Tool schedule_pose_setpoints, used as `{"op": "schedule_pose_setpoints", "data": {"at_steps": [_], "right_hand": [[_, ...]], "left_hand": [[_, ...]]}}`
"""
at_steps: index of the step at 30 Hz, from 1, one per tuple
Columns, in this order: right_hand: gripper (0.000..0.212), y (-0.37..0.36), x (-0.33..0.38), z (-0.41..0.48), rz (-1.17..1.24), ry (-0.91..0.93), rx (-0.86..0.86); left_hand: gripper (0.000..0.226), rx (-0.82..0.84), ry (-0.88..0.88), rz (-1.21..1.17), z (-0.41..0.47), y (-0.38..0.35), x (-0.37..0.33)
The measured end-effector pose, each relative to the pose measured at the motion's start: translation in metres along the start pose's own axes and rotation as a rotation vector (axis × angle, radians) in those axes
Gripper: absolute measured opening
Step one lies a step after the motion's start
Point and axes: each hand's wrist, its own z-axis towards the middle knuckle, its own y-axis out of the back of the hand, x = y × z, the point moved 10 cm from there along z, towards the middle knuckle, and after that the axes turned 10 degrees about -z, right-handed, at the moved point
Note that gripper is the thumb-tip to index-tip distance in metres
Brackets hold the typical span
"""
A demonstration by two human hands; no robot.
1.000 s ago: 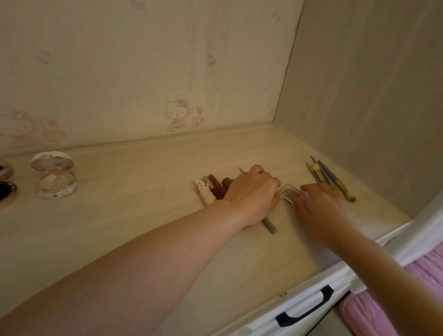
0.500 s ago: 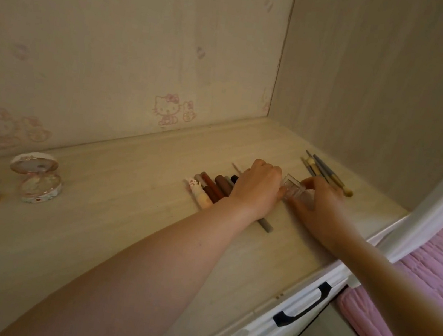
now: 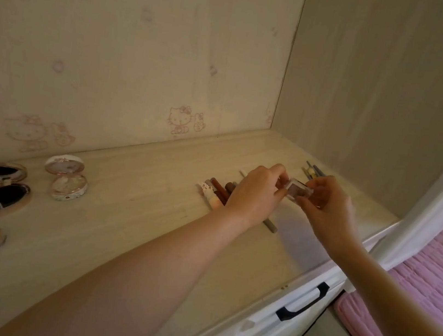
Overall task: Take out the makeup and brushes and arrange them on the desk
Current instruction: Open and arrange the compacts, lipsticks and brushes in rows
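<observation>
Above the table's [image 3: 136, 212] right end | left hand [image 3: 256, 196] and right hand [image 3: 329, 210] both pinch a small clear eyeshadow case [image 3: 298, 191], between pencil row [image 3: 218, 189] and brushes [image 3: 311, 171] | step: arranging, probably | next: set case flat in the gap.

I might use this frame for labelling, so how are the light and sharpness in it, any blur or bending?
Head view: dim, warm, even light, no harsh glare; the clear case between the left hand and right hand looks slightly soft; the desk edge bows slightly from wide-angle distortion.
</observation>
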Motion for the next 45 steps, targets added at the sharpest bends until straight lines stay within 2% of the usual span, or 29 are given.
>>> {"op": "schedule_pose_setpoints", "data": {"at_steps": [3,11,14,21,26,30,35,40,45], "right_hand": [[0.032,-0.003,0.019,-0.006,0.094,0.000,0.042],[0.025,-0.034,0.087,-0.035,0.176,0.091,0.164],[0.026,-0.055,0.110,-0.050,0.280,0.065,0.247],[0.023,-0.113,0.164,-0.094,0.294,0.068,0.442],[0.016,-0.148,0.195,-0.123,0.438,0.021,0.569],[0.011,-0.170,0.215,-0.144,0.455,0.034,0.676],[0.022,-0.179,0.243,-0.157,0.214,0.236,0.604],[0.035,-0.187,0.276,-0.172,0.094,0.424,0.535],[0.045,-0.201,0.292,-0.182,-0.050,0.544,0.469]], "left_hand": [[0.011,-0.076,0.034,-0.133,-0.014,0.026,0.001],[0.015,-0.188,0.198,-0.450,-0.076,0.096,0.020],[0.014,-0.218,0.205,-0.452,-0.102,0.125,0.025],[0.013,-0.280,0.340,-0.545,-0.175,0.184,0.053],[0.016,-0.387,0.389,-0.665,-0.222,0.221,0.063],[0.016,-0.503,0.402,-0.750,-0.250,0.248,0.070],[0.014,-0.607,0.455,-0.751,-0.274,0.274,0.081],[0.016,-0.668,0.509,-0.768,-0.291,0.285,0.091],[0.027,-0.666,0.590,-0.824,-0.303,0.282,0.099]]}}
